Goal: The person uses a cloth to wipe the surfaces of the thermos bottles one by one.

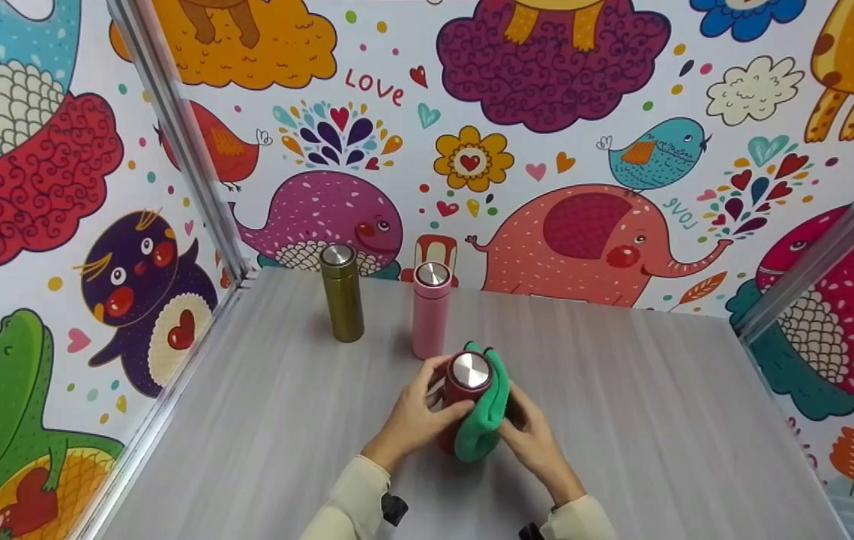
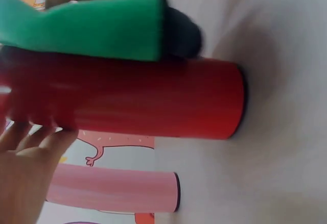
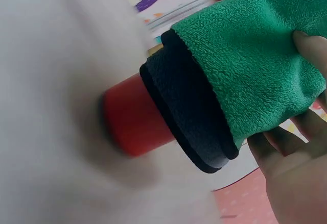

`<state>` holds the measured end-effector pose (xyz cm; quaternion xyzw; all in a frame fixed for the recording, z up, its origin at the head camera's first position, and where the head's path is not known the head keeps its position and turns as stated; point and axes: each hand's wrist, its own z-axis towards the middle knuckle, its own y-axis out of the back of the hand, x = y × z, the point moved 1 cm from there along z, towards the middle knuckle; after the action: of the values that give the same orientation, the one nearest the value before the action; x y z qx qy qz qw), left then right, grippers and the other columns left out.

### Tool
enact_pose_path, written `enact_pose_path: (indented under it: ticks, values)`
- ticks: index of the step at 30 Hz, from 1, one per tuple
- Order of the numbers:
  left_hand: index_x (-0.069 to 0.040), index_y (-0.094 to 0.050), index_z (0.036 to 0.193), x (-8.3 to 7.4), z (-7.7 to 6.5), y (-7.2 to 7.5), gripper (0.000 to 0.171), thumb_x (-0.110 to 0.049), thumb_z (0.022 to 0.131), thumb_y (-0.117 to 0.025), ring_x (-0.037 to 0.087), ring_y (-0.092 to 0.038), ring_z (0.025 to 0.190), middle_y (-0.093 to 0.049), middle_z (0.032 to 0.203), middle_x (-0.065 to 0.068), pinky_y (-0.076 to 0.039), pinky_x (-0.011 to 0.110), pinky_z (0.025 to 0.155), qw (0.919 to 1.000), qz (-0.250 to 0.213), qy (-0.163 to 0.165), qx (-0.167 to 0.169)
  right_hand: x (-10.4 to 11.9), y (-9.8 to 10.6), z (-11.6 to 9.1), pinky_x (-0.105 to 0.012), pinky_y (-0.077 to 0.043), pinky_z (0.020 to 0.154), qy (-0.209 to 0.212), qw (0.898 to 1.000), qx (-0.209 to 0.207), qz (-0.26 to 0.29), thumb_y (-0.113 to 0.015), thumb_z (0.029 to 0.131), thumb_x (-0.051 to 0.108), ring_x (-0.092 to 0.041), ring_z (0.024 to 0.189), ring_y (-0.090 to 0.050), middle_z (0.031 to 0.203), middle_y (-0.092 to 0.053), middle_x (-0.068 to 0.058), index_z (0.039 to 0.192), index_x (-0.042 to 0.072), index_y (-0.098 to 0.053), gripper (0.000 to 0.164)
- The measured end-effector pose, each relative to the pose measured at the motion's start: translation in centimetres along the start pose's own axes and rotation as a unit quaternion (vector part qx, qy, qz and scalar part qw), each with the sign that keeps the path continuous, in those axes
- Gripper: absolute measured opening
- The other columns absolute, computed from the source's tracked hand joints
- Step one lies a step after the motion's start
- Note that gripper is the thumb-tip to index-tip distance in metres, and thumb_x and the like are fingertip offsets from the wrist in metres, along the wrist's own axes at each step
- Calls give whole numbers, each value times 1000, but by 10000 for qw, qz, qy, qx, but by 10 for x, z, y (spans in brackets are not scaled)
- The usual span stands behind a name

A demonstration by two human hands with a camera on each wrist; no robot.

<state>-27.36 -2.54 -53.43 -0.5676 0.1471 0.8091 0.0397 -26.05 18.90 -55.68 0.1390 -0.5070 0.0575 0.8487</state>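
Note:
A red thermos flask [image 1: 464, 391] with a shiny metal lid stands upright in front of the person. My left hand [image 1: 415, 420] grips its upper part, thumb on the near side and fingers around the left. Against the flask's right side lies a folded green towel [image 1: 488, 421], dark grey on its underside with black edging. My right hand [image 1: 535, 442] holds the towel from the right, thumb on the green face in the right wrist view. Below the towel [image 3: 250, 60], the flask's red base [image 3: 135, 117] shows close over the table.
Behind the red flask stands a pink flask [image 1: 430, 319], and to its left a gold-green flask [image 1: 344, 307]. The grey wood-grain table [image 1: 621, 390] meets walls [image 1: 471, 97] printed with cartoon animals. Metal posts [image 1: 179, 142] run up the corners.

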Motion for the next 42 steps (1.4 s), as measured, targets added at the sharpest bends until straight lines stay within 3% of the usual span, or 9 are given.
enact_pose_path:
  ticks: [8, 14, 19, 24, 27, 31, 34, 37, 42]
  values:
    - [-19, -43, 152, 0, -1, 8, 68, -36, 94, -72, 18, -50, 124, -47, 139, 0, -49, 37, 100, 9982, 420, -207, 374, 33, 9, 22, -30, -43, 106, 879, 9961, -64, 41, -57, 89, -20, -23, 130, -51, 143, -48, -28, 149, -8, -36, 65]
    - [-18, -36, 155, -1, -3, 9, 67, -31, 97, -68, 16, -49, 131, -46, 148, -3, -46, 34, 103, 9983, 169, -188, 524, 35, 12, 24, -31, -41, 108, 852, 9960, 157, 206, -59, 95, -9, -24, 132, -48, 147, -46, -19, 152, -4, -34, 62]
    - [-11, -36, 153, -2, -1, 7, 58, -24, 102, -61, 24, -43, 138, -43, 152, 6, -39, 43, 109, 9981, 28, -244, 561, 21, 10, 19, -33, -40, 109, 460, 9972, 394, 433, -60, 98, -2, -28, 135, -45, 150, -43, -18, 155, 3, -32, 64]
    - [-8, -35, 153, -3, -1, 3, 70, -33, 96, -68, 26, -40, 139, -39, 152, 8, -39, 48, 108, 9988, 151, -111, 455, 1, 5, 8, -31, -37, 110, 90, 9981, 558, 260, -63, 94, -6, -26, 137, -43, 151, -43, -17, 156, 5, -30, 71]
    - [-8, -39, 151, -3, 0, 0, 79, -40, 89, -76, 24, -41, 136, -35, 148, 5, -41, 47, 108, 9993, 284, -60, 238, -11, 2, 0, -28, -37, 110, -204, 9978, 610, 132, -65, 93, -5, -22, 137, -42, 152, -41, -17, 157, 3, -29, 74]
    - [-6, -47, 146, -3, 1, -3, 77, -41, 85, -80, 22, -46, 129, -33, 139, 3, -42, 43, 108, 9988, 464, -101, -92, -27, -1, -9, -27, -37, 108, -887, 9937, 685, 83, -68, 90, -4, -22, 135, -42, 151, -40, -21, 155, -1, -28, 76]
    - [-7, -50, 144, -4, 2, -2, 72, -39, 86, -80, 20, -49, 125, -36, 131, 1, -45, 39, 105, 9978, 624, -146, -158, -36, -3, -16, -25, -38, 106, -1491, 9862, 723, 69, -67, 87, -5, -28, 134, -41, 150, -41, -22, 154, -2, -29, 78]
    - [-10, -51, 144, -5, 2, 0, 72, -40, 86, -80, 17, -50, 123, -41, 127, -2, -47, 36, 103, 9972, 726, -170, -108, -41, -4, -21, -24, -37, 105, -1811, 9809, 712, 45, -66, 84, -4, -32, 134, -39, 150, -41, -21, 155, -2, -29, 79]
    - [-19, -46, 149, -3, 2, 4, 74, -40, 86, -79, 15, -51, 125, -50, 135, -5, -47, 33, 103, 9985, 505, -171, -156, -42, -4, -22, -24, -37, 106, -1743, 9834, 472, 181, -68, 91, 2, -31, 135, -39, 149, -42, -20, 154, 0, -33, 72]
